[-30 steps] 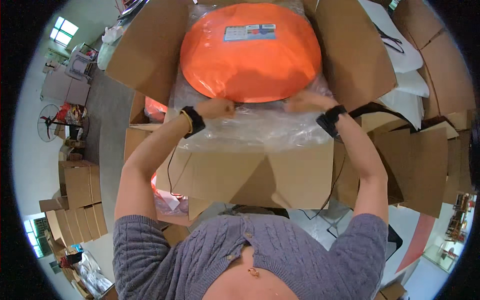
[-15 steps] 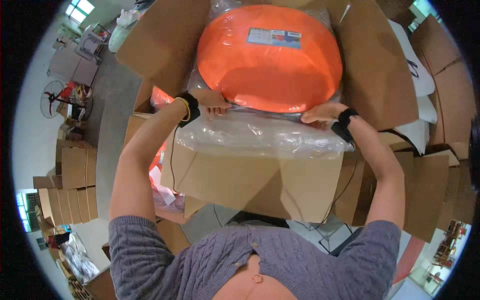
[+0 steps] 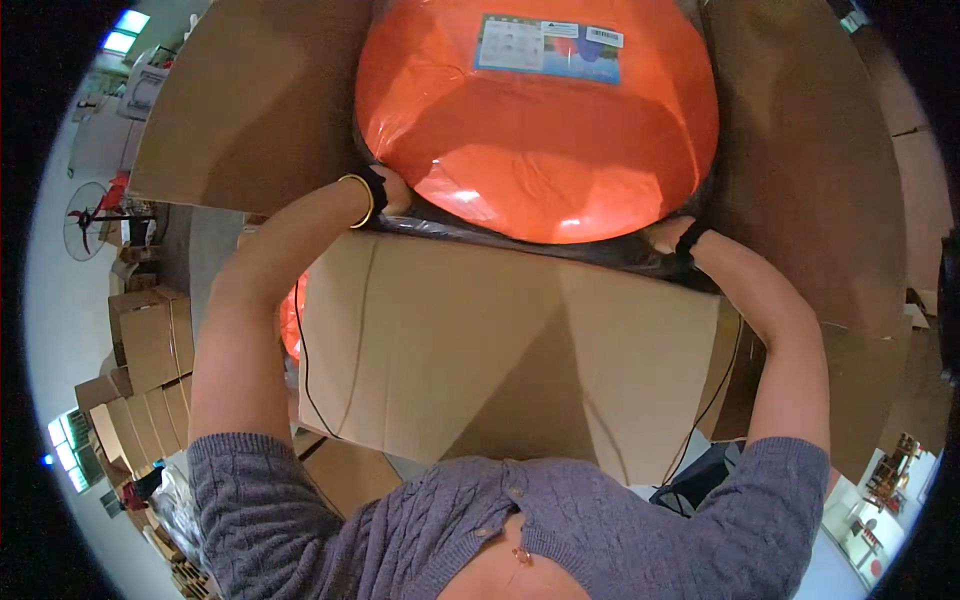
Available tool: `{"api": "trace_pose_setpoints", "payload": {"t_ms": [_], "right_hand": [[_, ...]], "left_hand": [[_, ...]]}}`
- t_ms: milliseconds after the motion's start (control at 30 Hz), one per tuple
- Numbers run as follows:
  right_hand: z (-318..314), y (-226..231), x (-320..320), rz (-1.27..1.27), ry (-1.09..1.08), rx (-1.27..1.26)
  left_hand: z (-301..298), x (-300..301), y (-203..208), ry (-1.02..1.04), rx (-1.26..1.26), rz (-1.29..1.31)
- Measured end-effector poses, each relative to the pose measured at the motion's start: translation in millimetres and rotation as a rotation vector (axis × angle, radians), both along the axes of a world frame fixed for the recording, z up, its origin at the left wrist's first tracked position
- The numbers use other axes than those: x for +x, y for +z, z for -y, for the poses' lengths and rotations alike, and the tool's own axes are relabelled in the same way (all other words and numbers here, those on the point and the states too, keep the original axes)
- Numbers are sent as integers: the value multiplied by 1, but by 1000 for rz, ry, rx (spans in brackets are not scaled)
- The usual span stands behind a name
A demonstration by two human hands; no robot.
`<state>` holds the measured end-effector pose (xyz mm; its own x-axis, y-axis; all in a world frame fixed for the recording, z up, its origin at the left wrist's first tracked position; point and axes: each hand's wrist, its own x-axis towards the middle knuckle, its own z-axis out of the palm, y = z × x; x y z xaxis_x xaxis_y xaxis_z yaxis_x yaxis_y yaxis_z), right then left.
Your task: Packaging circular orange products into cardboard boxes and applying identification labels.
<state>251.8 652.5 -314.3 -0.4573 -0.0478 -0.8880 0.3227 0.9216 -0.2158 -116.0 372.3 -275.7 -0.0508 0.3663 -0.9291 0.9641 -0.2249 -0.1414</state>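
From the head view, you are leaning over a large open box (image 3: 500,350) with both arms stretched forward, and an orange disc (image 3: 540,120) wrapped in clear plastic is sitting inside it, filling the opening between the raised flaps (image 3: 250,100). Your left hand (image 3: 392,190) is reaching in at the disc's near left edge, just over the box's near wall, with a gold bangle (image 3: 358,200) and a black strap on the wrist; the fingers are going under the wrapped edge, so you cannot tell whether they are closing on it. Your right hand (image 3: 668,238) is at the disc's near right edge, mostly hidden behind the box wall and plastic, and its grip cannot be told either. A label (image 3: 548,45) is lying on the disc's far side. Stacked cartons (image 3: 140,350) are standing on the floor to your left.
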Motion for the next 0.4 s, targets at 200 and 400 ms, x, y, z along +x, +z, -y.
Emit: {"api": "trace_pose_setpoints", "payload": {"t_ms": [200, 400], "right_hand": [[-35, -76, 47, -161, 232, -39], [-8, 1, 21, 68, -214, -126]], "left_hand": [[-31, 27, 20, -38, -9, 17], [8, -40, -40, 341, -52, 48]]}}
